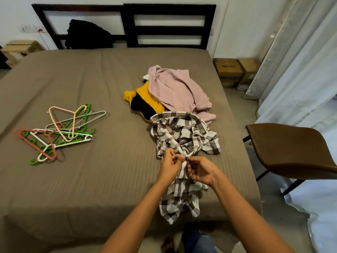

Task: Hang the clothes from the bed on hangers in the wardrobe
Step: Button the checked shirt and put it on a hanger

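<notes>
A brown and white plaid shirt (184,136) lies lengthwise on the bed, its lower part hanging over the near edge. My left hand (170,165) and my right hand (200,170) both pinch the shirt's front placket at its middle, fingers close together around a button. Behind the shirt lies a pile with a pink garment (178,90) on top of a yellow and black one (145,103). A heap of plastic hangers (60,130) in pink, green, white and grey rests on the left side of the bed. No wardrobe is in view.
The bed (91,179) has a taupe sheet and a dark slatted headboard (164,24), with a black bag (87,35) leaning on it. A brown chair (291,152) stands right of the bed. Cardboard boxes (235,73) and curtains (300,61) fill the right side.
</notes>
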